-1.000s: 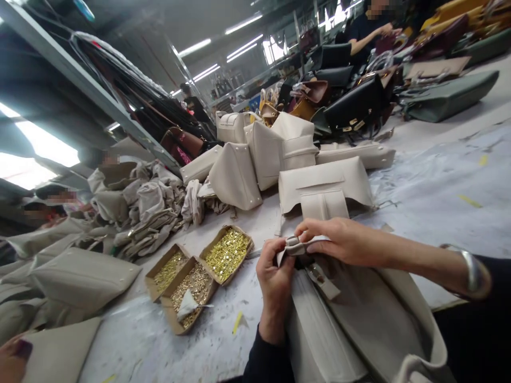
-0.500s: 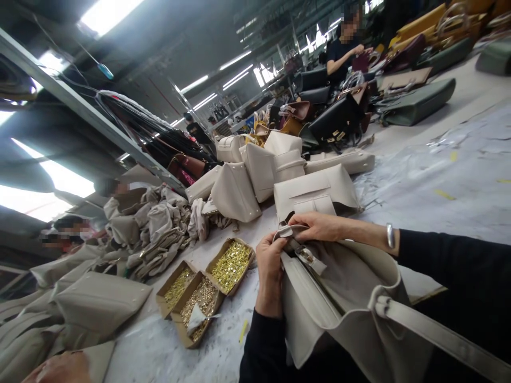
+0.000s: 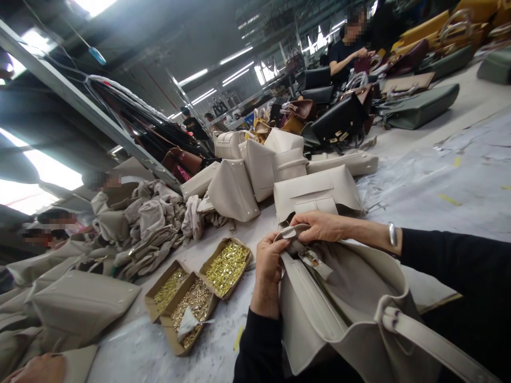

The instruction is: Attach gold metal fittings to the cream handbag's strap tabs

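Observation:
A beige handbag point(image 3: 311, 314) stands tilted in front of me, its top gaping and its lining showing. My left hand point(image 3: 271, 260) pinches the far end of its rim beside a small tab point(image 3: 288, 233). From the other side my right hand point(image 3: 319, 226) grips the same rim, fingers bent over the edge. A short strap with a metal fitting point(image 3: 313, 260) hangs inside, just below my right hand. The bag's handle point(image 3: 431, 335) trails off toward the lower right. What lies between my fingertips is partly hidden.
Three cardboard trays of small gold-coloured metal parts, one of them a tray point(image 3: 211, 290) at their right, sit left of the bag. Beige bags point(image 3: 235, 189) stand beyond. Another person's hand point(image 3: 43, 368) shows at lower left. A person point(image 3: 345, 56) works at the far table.
The view has shifted slightly, so the trays and left-hand bags sit further left. Both hands keep hold of the bag's rim, with little movement.

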The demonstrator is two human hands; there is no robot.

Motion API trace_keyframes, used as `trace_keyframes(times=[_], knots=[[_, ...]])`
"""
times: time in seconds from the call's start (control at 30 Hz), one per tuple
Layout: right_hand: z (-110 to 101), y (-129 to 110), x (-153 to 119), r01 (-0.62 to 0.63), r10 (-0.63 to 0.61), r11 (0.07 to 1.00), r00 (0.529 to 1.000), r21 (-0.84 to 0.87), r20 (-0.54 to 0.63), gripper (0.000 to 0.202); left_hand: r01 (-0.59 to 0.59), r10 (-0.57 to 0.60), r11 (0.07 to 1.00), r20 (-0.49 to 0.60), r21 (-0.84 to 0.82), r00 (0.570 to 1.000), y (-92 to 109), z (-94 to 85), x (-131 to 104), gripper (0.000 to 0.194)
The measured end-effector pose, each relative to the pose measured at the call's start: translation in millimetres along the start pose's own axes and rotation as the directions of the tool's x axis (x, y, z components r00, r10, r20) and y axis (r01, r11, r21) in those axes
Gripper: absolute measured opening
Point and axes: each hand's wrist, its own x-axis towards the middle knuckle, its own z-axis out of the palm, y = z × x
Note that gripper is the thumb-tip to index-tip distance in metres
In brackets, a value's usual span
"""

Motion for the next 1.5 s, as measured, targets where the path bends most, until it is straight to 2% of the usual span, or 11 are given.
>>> trace_keyframes(times=[0.27, 0.6, 0.73, 0.97, 1.07, 1.13, 1.3, 1.43, 1.5], knots=[[4.2, 1.8, 1.8, -0.009, 0.009, 1.000, 1.000, 0.014, -0.005, 0.031, 0.016, -0.015, 0.998, 0.009, -0.063, 1.000, -2.5, -3.9, -1.8, 0.034], [11.6, -2.7, 1.8, 0.021, -0.038, 0.978, 0.996, -0.206, -0.077, 0.025, 0.012, -0.015, 0.996, -0.028, -0.086, 1.000, -6.9, -2.6, -5.9, 0.031], [12.7, -5.9, -2.8, 0.021, -0.046, 0.969, 0.994, -0.248, -0.095, 0.022, -0.020, 0.020, 1.000, -0.007, 0.006, 1.000, -4.3, -2.7, -11.1, 0.032], [12.2, -5.4, -4.0, -0.019, 0.005, 0.988, 0.996, -0.153, -0.090, 0.023, -0.117, 0.111, 0.964, 0.040, 0.239, 0.993, 0.7, -3.4, -15.7, 0.042], [12.1, -4.7, -3.1, 0.015, -0.030, 0.992, 0.993, -0.128, -0.114, 0.022, -0.202, 0.199, 0.915, 0.044, 0.350, 0.979, 0.5, -3.0, -16.4, 0.041], [12.2, -3.8, -3.0, 0.052, -0.065, 0.992, 0.991, -0.115, -0.119, 0.022, -0.244, 0.263, 0.865, 0.018, 0.438, 0.965, -0.1, -2.7, -17.8, 0.033], [13.7, -2.1, -4.0, 0.111, -0.126, 0.985, 0.987, -0.135, -0.104, 0.028, -0.284, 0.414, 0.719, -0.063, 0.634, 0.908, -3.6, -2.1, -22.6, 0.022], [14.4, -3.5, -5.6, 0.202, -0.226, 0.962, 0.967, -0.184, -0.117, 0.029, -0.327, 0.507, 0.574, -0.012, 0.751, 0.862, -5.2, -1.8, -25.4, 0.013], [14.5, -3.5, -5.9, 0.256, -0.286, 0.944, 0.949, -0.207, -0.133, 0.022, -0.335, 0.529, 0.511, 0.017, 0.791, 0.848, -5.1, -1.7, -26.1, 0.014]])
